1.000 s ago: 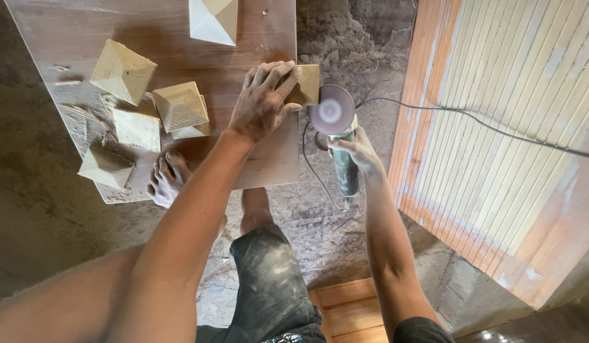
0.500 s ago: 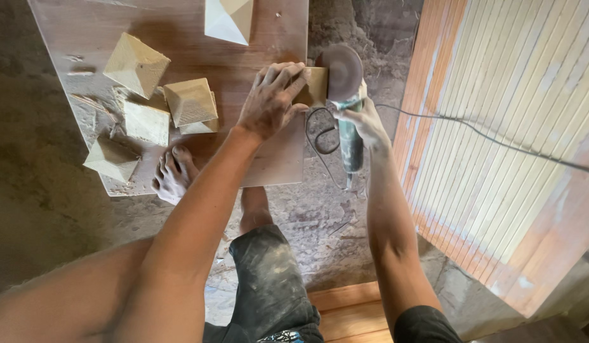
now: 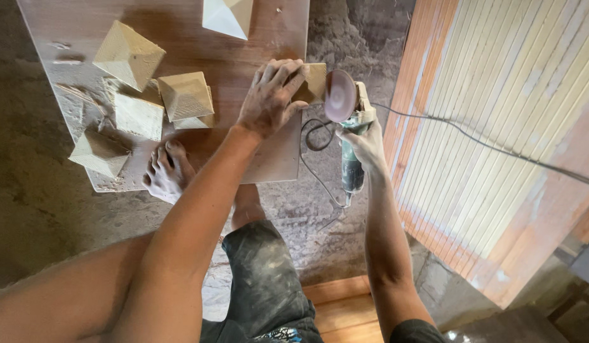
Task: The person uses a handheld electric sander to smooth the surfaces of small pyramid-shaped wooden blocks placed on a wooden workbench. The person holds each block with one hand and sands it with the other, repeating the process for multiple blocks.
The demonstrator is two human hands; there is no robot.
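My left hand (image 3: 268,98) presses down on a small pale wooden block (image 3: 313,80) at the right edge of a brown plywood board (image 3: 180,44). My right hand (image 3: 365,143) grips the green body of an angle grinder (image 3: 350,127). Its round sanding disc (image 3: 340,95) meets the block's right side. The block is mostly hidden under my fingers.
Several pyramid-topped wooden blocks (image 3: 128,54) lie on the board's left part, one more (image 3: 228,16) at its top edge. My bare foot (image 3: 166,173) rests on the board's near edge. The grinder's cord (image 3: 485,145) crosses a slatted wooden panel (image 3: 497,95) at right. Dirt floor lies around.
The grinder has slid back down along the block's right side and its disc has tilted more edge-on. My left hand has stayed on the block.
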